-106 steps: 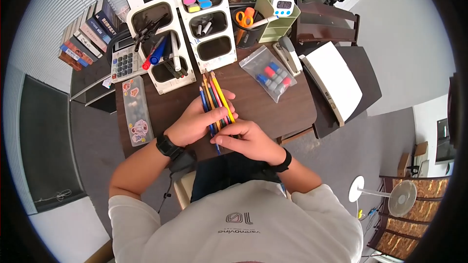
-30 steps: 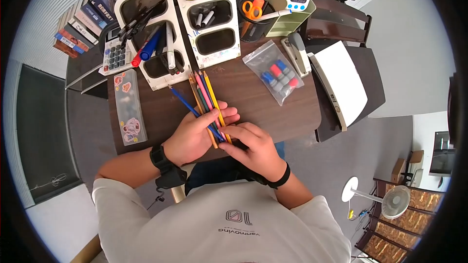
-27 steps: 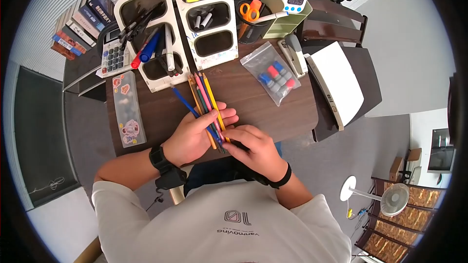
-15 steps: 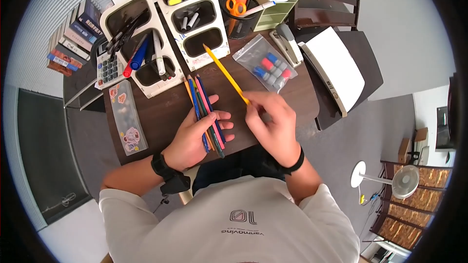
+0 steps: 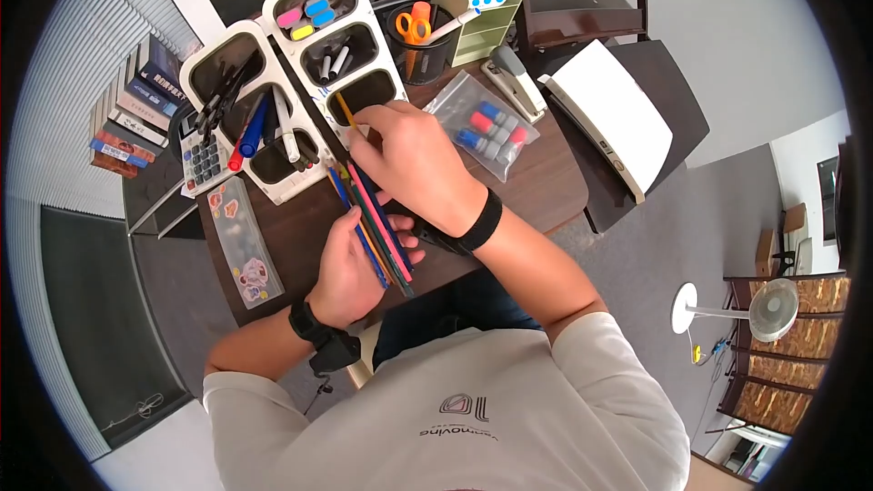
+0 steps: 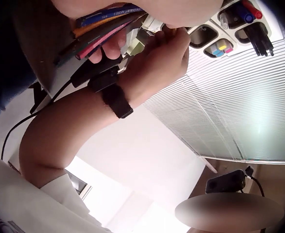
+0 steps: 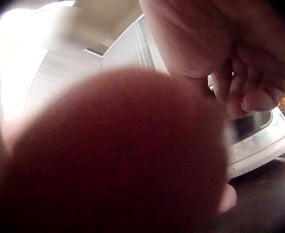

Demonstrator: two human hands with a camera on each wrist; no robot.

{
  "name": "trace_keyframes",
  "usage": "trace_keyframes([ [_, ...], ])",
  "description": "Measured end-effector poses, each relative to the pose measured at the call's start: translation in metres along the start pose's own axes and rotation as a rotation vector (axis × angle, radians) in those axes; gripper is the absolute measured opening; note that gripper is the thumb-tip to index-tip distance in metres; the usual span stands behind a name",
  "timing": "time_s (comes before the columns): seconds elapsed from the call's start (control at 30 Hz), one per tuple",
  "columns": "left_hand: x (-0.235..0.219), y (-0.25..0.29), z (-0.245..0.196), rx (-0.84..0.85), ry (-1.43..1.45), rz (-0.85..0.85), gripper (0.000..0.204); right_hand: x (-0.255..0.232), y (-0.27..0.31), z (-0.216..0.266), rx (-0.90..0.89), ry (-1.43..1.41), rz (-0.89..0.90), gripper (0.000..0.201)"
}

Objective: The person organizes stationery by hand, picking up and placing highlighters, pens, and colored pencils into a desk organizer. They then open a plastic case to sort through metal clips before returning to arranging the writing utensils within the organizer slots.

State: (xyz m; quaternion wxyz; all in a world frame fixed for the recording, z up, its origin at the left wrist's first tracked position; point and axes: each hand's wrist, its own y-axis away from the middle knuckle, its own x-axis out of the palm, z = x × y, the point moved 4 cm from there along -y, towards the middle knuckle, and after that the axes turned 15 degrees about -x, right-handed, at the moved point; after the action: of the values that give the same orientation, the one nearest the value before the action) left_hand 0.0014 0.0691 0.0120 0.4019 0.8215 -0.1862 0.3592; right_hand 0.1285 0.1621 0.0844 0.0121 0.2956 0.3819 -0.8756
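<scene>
In the head view, my left hand [image 5: 344, 265] holds a loose bundle of colored pencils [image 5: 371, 229], blue, orange, green and pink among them, slanting over the desk edge. The same pencils [image 6: 106, 26] cross the top of the left wrist view. My right hand [image 5: 414, 159] pinches a yellow pencil [image 5: 345, 111]. Its pointed end overlaps the lowest compartment of the right-hand white organizer [image 5: 393, 64]; the rest is hidden by the fingers. The right wrist view has the curled fingers [image 7: 256, 99] over that compartment, with no pencil showing.
Pens and markers fill the left-hand white organizer [image 5: 293, 189]. Around them are a sticker-covered pencil case [image 5: 244, 241], a calculator [image 5: 205, 164], a zip bag of small bottles [image 5: 491, 127], a stapler [image 5: 515, 84], a mesh pen cup [image 5: 427, 55] and a white box [image 5: 605, 118].
My right hand has drawn the yellow pencil out of the bundle and carried it forward and left to the organizer. My left hand still holds the other pencils.
</scene>
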Motion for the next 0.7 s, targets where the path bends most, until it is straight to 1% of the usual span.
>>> trace_keyframes([
  [0.07,-0.003,0.000,-0.001,0.016,0.005,-0.006,0.046,0.002,0.000,-0.002,0.013,-0.047,0.044,0.023],
  [0.13,-0.007,-0.001,0.000,0.007,-0.012,0.025,0.056,-0.001,0.001,-0.001,0.031,-0.071,0.039,0.024],
  [0.2,-0.008,0.000,0.000,0.009,0.000,0.042,0.054,-0.009,0.004,0.006,0.048,-0.099,0.040,0.026],
  [0.27,-0.009,0.000,0.000,0.014,0.019,0.055,0.052,-0.027,0.013,0.016,0.072,-0.130,-0.046,0.023],
  [0.3,-0.010,-0.001,0.000,0.022,-0.008,0.018,0.048,-0.035,0.021,0.019,0.024,-0.071,-0.070,0.020],
  [0.33,-0.011,-0.002,0.000,0.029,-0.030,-0.020,0.044,-0.044,0.032,0.025,0.024,-0.077,-0.052,0.020],
  [0.37,-0.009,-0.001,0.001,0.033,-0.011,-0.025,0.044,-0.051,0.043,0.030,0.092,-0.100,0.036,0.019],
  [0.4,-0.006,0.000,0.000,0.035,0.005,-0.017,0.039,-0.054,0.055,0.036,0.161,-0.120,0.124,0.019],
  [0.47,-0.003,0.000,0.001,0.038,0.032,-0.011,0.035,-0.049,0.087,0.042,0.260,-0.192,0.231,0.020],
  [0.5,-0.002,0.000,0.002,0.044,0.031,-0.018,0.032,-0.045,0.100,0.043,0.267,-0.204,0.311,0.019],
  [0.53,-0.002,-0.001,0.002,0.048,0.027,-0.026,0.029,-0.042,0.109,0.045,0.329,-0.257,0.299,0.017],
  [0.57,-0.006,-0.003,0.003,0.035,0.043,0.018,0.026,-0.040,0.115,0.046,0.318,-0.221,0.300,0.017],
  [0.63,-0.008,-0.005,0.004,0.040,0.038,0.027,0.026,-0.039,0.119,0.046,0.308,-0.186,0.298,0.017],
  [0.7,-0.007,-0.004,0.003,0.045,0.030,0.040,0.026,-0.042,0.117,0.046,0.352,-0.207,0.247,0.016],
])
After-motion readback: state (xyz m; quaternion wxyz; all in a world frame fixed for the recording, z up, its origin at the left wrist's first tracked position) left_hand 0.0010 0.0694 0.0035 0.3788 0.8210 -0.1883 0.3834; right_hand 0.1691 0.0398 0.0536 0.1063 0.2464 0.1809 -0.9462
